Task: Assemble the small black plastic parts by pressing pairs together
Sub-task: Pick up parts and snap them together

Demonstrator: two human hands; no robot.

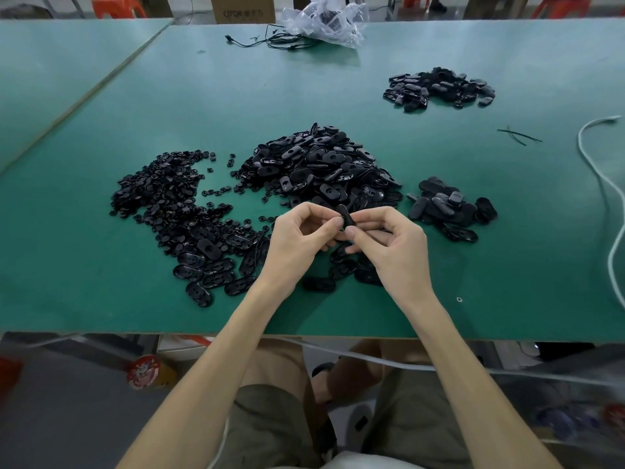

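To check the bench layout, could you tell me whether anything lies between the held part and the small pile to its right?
Nothing visible does: the left hand and right hand pinch the black part, and only a bare strip of table lies before the small pile.

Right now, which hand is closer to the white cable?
Right. The right hand lies between the left hand and the white cable; the left hand is farther away.

Green worktable (101, 299); orange stools (118, 5) behind.
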